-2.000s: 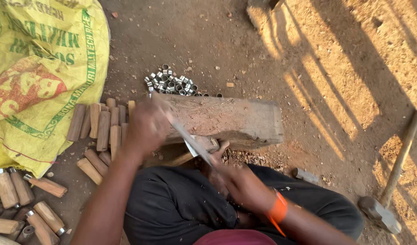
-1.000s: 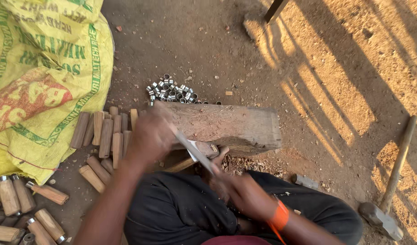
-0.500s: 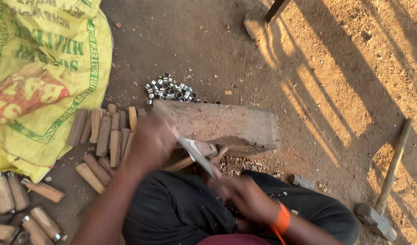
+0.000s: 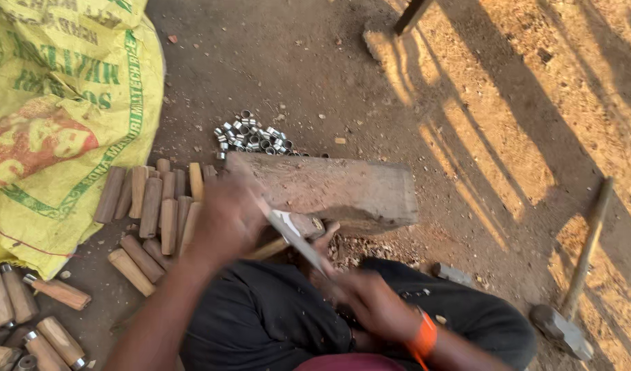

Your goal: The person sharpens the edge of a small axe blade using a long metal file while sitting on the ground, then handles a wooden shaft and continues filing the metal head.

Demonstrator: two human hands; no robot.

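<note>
Wood is everywhere in this frame: a thick wooden block (image 4: 329,189) lies across the middle, and against its near edge we steady a short wooden peg (image 4: 298,230), its far end resting on the block just below the frame's centre. Our left hand (image 4: 223,220) is closed round the near part of that peg, though motion blur hides exactly how the fingers wrap it. Our right hand (image 4: 370,302), lower centre with an orange wristband (image 4: 424,336), is clenched on the handle of a blade (image 4: 291,237) that slants up and left, its flat lying on the peg beside the left hand.

To shave well, we judge that the peg should stay braced against the block so it cannot roll, and that the blade should meet the wood at a shallow angle, taking thin chips rather than biting deep. The left fingers sit close to the edge, so strokes are best driven away from them, toward the block. Turning the peg a little between strokes should keep it round.

Left of the block lies a row of plain wooden pegs (image 4: 154,206); at the lower left are pegs with metal collars (image 4: 27,323). A heap of small metal rings (image 4: 250,137) sits above the block, a yellow sack (image 4: 54,110) fills the upper left, and a hammer (image 4: 569,302) rests on the dirt at the right.
</note>
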